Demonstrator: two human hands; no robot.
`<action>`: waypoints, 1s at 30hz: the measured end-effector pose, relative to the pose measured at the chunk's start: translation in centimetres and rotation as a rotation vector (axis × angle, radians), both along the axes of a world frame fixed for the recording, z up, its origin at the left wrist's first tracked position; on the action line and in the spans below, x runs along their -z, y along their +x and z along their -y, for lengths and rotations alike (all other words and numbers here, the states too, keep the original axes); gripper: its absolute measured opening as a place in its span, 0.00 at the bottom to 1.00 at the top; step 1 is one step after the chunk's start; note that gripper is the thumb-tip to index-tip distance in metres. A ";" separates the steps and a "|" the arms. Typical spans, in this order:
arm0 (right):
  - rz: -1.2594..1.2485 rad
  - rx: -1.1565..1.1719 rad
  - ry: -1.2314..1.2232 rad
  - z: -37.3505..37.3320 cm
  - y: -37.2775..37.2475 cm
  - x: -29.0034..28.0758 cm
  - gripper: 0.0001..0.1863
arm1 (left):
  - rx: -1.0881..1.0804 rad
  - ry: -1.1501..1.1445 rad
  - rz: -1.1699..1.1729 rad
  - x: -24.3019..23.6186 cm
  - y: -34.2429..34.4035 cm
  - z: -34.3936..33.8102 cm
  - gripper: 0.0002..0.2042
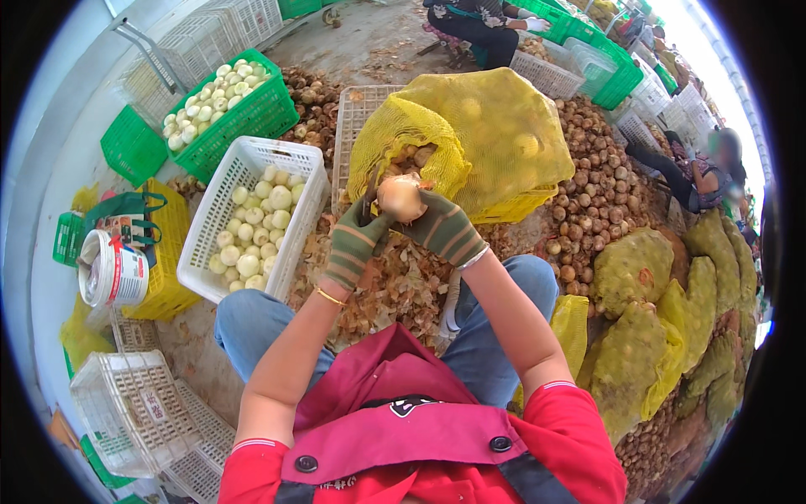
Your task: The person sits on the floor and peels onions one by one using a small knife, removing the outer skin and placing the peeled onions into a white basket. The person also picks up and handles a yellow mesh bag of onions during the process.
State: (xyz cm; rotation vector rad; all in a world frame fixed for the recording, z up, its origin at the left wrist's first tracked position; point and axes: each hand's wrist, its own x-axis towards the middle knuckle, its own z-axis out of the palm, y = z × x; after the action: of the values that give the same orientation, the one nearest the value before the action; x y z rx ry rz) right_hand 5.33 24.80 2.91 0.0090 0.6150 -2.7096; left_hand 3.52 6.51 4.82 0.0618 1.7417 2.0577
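Note:
Both my hands wear green-and-tan striped gloves and meet in front of my knees. My right hand (450, 233) is closed round the right side of an onion (401, 198), whose papery brown skin is still partly on. My left hand (357, 244) is closed on a knife (370, 191); its dark narrow blade points up beside the onion, and the handle is hidden in the glove. Just beyond lies the open mouth of a yellow mesh bag (495, 126), with unpeeled onions showing inside. Loose onion skins (378, 290) cover the floor below my hands.
A white crate (191, 244) of peeled onions stands left, with a green crate (290, 113) of them behind. A yellow crate (512, 207) supports the bag. Loose onions (588, 202) and full mesh sacks (634, 269) lie right. Other people (470, 25) sit farther back.

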 end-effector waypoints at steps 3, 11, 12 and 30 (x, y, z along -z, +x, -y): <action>-0.087 0.039 0.372 -0.8 0.5 1.5 0.39 | 0.015 0.049 0.032 0.7 0.5 1.0 0.18; -0.099 -0.125 0.359 0.3 3.9 2.6 0.40 | -0.058 0.008 -0.021 0.5 4.3 1.4 0.21; -0.054 -0.115 0.280 0.8 4.7 2.9 0.40 | -0.079 -0.035 -0.061 0.5 4.7 1.5 0.21; -0.183 0.077 0.438 1.6 10.2 2.2 0.48 | 0.027 -0.541 -0.625 -0.2 14.4 3.1 0.25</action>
State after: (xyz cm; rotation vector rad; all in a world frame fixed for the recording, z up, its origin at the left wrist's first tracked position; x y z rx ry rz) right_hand 15.51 23.24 0.67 -0.1066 1.2747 -2.6070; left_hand 17.88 3.41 5.07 0.6084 2.5931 1.5643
